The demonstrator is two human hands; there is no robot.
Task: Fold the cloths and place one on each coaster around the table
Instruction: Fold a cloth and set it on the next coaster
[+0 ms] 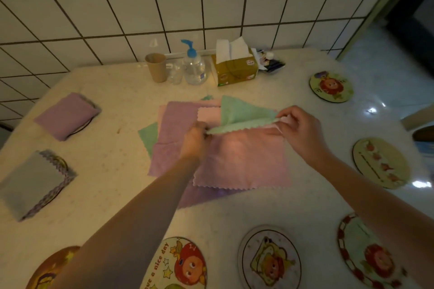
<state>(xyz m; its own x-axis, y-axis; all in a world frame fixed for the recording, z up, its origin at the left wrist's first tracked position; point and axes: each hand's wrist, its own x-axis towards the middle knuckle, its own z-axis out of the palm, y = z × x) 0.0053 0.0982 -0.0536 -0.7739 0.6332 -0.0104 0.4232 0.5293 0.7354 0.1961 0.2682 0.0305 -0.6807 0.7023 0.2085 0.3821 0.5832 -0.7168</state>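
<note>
A pile of cloths lies mid-table: a pink cloth (pixel 242 162) on top, purple cloths (pixel 173 122) under it and a green cloth (pixel 244 112) at the back. My left hand (pixel 195 141) and my right hand (pixel 298 129) each pinch one end of the green cloth's near edge, lifting it just above the pink one. A folded purple cloth (pixel 65 116) and a folded grey cloth (pixel 35 183) each sit on a coaster at the left. Bare coasters (pixel 331 87) (pixel 381 162) (pixel 270 258) (pixel 183 265) ring the right and front.
At the back by the tiled wall stand a brown cup (pixel 156 67), a clear pump bottle (pixel 195 65) and a tissue box (pixel 234 68). Another coaster (pixel 366 251) lies front right. The table's edge (pixel 413 155) runs down the right, with shiny floor beyond.
</note>
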